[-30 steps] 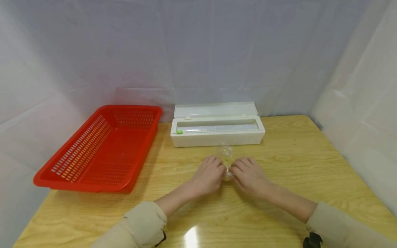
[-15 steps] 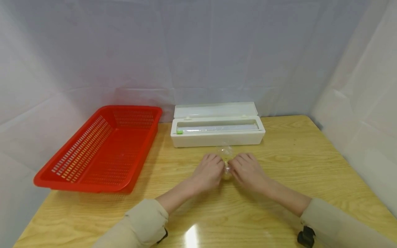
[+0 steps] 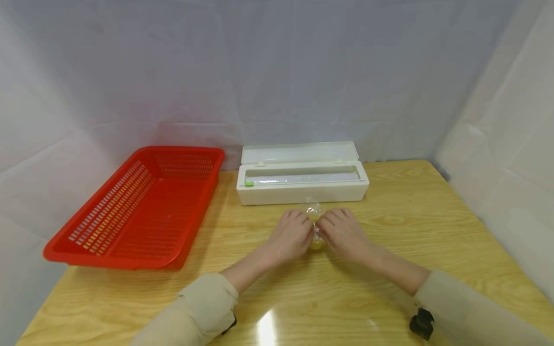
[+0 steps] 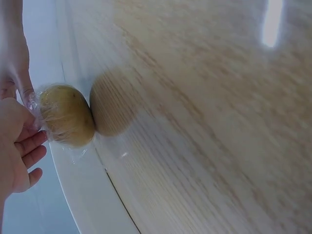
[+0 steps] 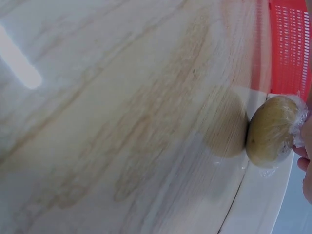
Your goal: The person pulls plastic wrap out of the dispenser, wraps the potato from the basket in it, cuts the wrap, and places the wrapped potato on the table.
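Note:
A potato (image 4: 68, 116) wrapped in clear cling film sits on the wooden table, standing out plainly in both wrist views. In the head view only bits of the wrapped potato (image 3: 316, 244) show between the hands. My left hand (image 3: 292, 234) pinches the gathered film at the top of the potato from the left. From the right, my right hand (image 3: 345, 234) pinches the same bunched film (image 5: 298, 121), its fingers curled in close to the left ones. A loose, see-through end of film (image 3: 312, 206) sticks out beyond the fingers. The exact fingertip grip is partly hidden.
A white cling film dispenser (image 3: 303, 194) stands just behind the hands, its lid (image 3: 298, 153) raised and a green slider (image 3: 249, 183) at its left end. To the left, a red plastic basket (image 3: 173, 216) overhangs the table's edge. White sheets hang around the table.
Both hands have shifted slightly away from the body along with the potato. The right forearm has swung a little to the left. Both hands keep hold of the film.

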A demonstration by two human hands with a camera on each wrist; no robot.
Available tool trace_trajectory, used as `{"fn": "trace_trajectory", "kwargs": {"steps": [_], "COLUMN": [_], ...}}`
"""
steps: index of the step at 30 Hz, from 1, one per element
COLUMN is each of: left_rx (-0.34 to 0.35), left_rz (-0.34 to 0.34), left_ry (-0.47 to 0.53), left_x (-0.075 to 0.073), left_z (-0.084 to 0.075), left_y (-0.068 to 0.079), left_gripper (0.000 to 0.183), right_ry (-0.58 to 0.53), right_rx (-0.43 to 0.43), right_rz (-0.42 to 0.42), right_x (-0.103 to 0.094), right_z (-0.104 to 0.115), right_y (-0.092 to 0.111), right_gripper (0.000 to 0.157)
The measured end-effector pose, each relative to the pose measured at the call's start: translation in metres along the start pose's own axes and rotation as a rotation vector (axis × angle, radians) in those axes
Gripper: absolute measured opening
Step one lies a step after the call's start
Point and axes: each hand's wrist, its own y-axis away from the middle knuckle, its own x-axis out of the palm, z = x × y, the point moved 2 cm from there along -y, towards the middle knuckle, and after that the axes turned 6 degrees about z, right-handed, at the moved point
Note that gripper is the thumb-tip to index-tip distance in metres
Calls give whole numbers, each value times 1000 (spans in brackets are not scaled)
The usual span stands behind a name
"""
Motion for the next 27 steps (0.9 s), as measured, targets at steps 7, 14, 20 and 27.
{"fn": "trace_trajectory", "kwargs": {"steps": [7, 14, 20, 27], "left_rx": [-40, -66, -71, -17], "left_rz": [-10, -2, -2, 93], "left_ry": [34, 96, 124, 71], "left_x": [-1, 1, 2, -2], "left_z": [4, 10, 13, 15], "left_y": [-5, -7, -6, -4], "left_gripper": [10, 10, 17, 24], "right_ry": [2, 31, 5, -50], "right_rx": [-35, -142, -132, -95], "right_rz": [-56, -125, -75, -69], "right_x": [-3, -5, 0, 3], "right_z": [-1, -2, 0, 1], "right_y": [-1, 4, 3, 3], "right_gripper": [23, 36, 18, 13]}}
